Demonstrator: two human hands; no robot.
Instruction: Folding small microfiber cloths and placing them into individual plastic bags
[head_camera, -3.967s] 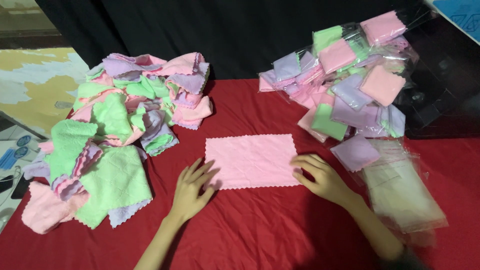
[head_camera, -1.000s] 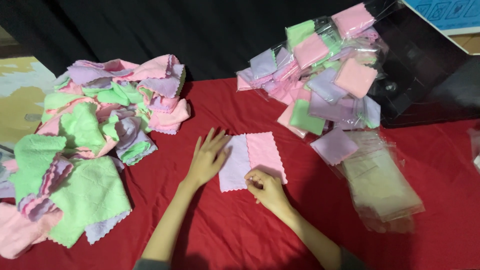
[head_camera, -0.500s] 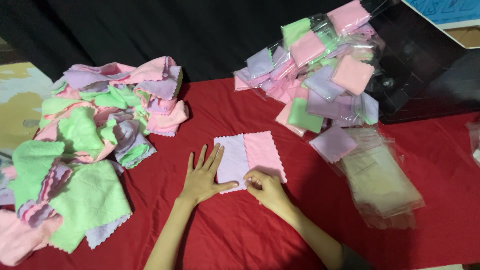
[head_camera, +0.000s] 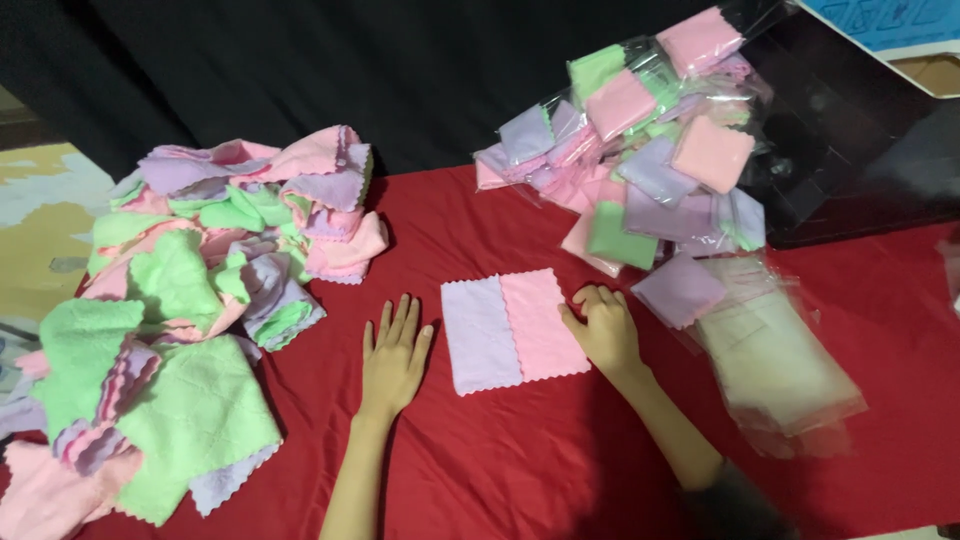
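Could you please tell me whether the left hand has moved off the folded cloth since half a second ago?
Yes. The left hand has slid leftward off the folded cloth and lies flat on the red tablecloth.

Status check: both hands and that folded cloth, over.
Left hand flat on red tablecloth, empty, beside the cloth. Right hand curled at the right edge of the folded pink-and-lilac scalloped cloth. Loose cloth pile left, bagged cloths right; neither touches it.

I see a red-covered table (head_camera: 500, 470) carrying a folded pink-and-lilac cloth (head_camera: 513, 330), loose cloth heap (head_camera: 190, 310) at left, bagged cloths (head_camera: 650, 170) at right
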